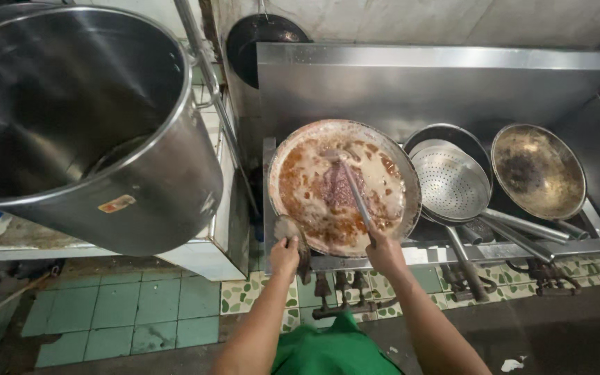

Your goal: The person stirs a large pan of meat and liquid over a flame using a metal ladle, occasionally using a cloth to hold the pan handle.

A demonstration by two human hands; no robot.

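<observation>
A large round wok (293, 149) sits on the stove, coated with brown-orange sauce and pale foam. My right hand (385, 251) grips the long metal handle of a ladle (355, 191) whose bowl rests in the middle of the wok. At the wok's near left rim, my left hand (285, 253) is closed on a grey cloth wrapped around the wok's handle (289, 228). Both my forearms reach forward from a green garment at the bottom.
A very large steel stockpot (154, 187) stands on the left counter. Right of the wok lie a perforated strainer pan (451, 182) and a burnt wok (537, 170) with long handles. A black pan (262, 35) hangs on the back wall. Green tiles cover the floor below.
</observation>
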